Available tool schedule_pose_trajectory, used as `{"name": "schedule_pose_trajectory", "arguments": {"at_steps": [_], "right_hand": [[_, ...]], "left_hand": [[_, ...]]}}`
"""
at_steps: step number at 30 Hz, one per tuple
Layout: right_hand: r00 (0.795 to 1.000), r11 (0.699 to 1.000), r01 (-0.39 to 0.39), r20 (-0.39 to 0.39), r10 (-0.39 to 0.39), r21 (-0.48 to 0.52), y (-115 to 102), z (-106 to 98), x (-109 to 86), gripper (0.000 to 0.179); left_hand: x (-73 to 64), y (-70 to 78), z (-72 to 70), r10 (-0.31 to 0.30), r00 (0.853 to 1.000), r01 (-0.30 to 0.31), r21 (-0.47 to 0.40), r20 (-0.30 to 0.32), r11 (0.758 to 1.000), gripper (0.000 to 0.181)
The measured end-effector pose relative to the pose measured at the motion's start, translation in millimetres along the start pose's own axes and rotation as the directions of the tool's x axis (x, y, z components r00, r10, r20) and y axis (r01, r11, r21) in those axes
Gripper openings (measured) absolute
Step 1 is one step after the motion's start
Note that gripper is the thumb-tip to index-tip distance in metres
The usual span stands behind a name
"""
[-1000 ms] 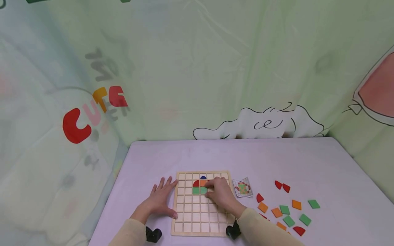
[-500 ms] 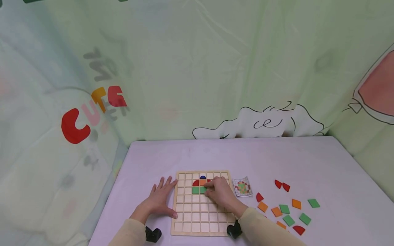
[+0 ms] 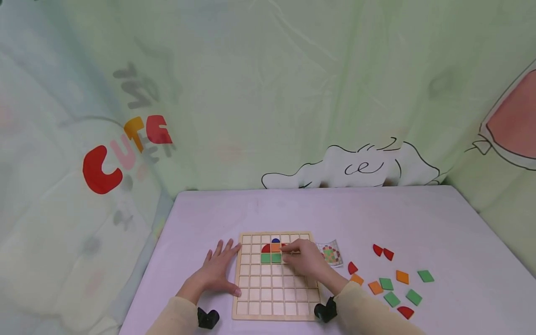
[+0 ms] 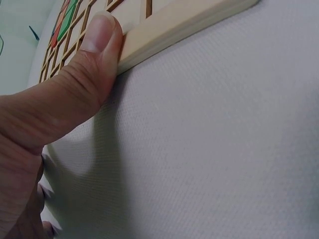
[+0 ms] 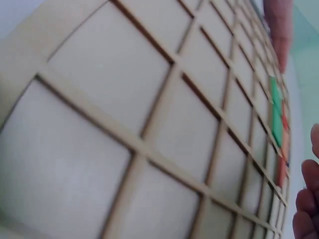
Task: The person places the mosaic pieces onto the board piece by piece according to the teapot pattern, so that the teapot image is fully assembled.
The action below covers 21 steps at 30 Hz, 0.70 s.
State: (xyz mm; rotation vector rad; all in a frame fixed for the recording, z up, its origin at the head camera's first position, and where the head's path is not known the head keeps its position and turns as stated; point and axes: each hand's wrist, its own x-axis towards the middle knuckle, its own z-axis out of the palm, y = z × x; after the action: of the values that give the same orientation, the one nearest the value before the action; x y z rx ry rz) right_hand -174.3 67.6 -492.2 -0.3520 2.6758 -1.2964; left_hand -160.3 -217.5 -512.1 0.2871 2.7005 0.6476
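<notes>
A wooden grid board (image 3: 254, 307) lies on the table. Near its far side sit a blue half-round piece (image 3: 275, 240), an orange square tile (image 3: 275, 248), two green square tiles (image 3: 265, 258), and red rounded pieces (image 3: 265, 249) on either side of the orange one. My left hand (image 3: 217, 272) spreads along the board's left edge; in the left wrist view its thumb (image 4: 97, 42) presses the frame. My right hand (image 3: 307, 258) is over the board just right of the tiles, thumb and index finger apart, no piece showing between them. Its fingertips (image 5: 311, 174) show at the right wrist view's edge.
A picture card (image 3: 332, 253) with a coloured pattern lies right of the board, partly behind my right hand. Loose red quarter pieces (image 3: 388, 254), orange tiles (image 3: 402, 277) and green tiles (image 3: 425, 276) are scattered on the table's right. A cloth curtain (image 3: 251, 116) hangs behind.
My right hand has shifted slightly right, away from the tiles, and now overlaps the card's left side. The left hand stays at the board's edge.
</notes>
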Motion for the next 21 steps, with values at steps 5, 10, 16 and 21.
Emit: {"name": "schedule_pose_trajectory", "arguments": {"at_steps": [5, 10, 16, 21], "right_hand": [[1.000, 1.000, -0.028, -0.008, 0.028, -0.006, 1.7, -27.3, -7.6, 0.024], [0.999, 0.999, -0.037, 0.003, 0.037, -0.021, 19.3, -63.5, -19.2, 0.028], [0.999, 0.997, -0.048, -0.010, 0.047, -0.061, 53.3, -105.7, -37.9, 0.031], [0.995, 0.993, -0.092, -0.055, 0.088, -0.078, 80.1, -136.3, -53.8, 0.034]], "left_hand": [[-1.9, 0.8, -0.6, 0.007, 1.000, -0.007, -0.011, -0.004, 1.000, 0.125], [-1.4, 0.8, -0.9, 0.009, 1.000, -0.009, -0.015, 0.006, 1.000, 0.125], [0.0, 1.0, -1.4, -0.006, 1.000, 0.006, 0.001, 0.008, 1.000, 0.126], [-0.4, 2.5, -2.2, -0.015, 1.000, 0.015, 0.007, 0.006, 1.000, 0.127]]}}
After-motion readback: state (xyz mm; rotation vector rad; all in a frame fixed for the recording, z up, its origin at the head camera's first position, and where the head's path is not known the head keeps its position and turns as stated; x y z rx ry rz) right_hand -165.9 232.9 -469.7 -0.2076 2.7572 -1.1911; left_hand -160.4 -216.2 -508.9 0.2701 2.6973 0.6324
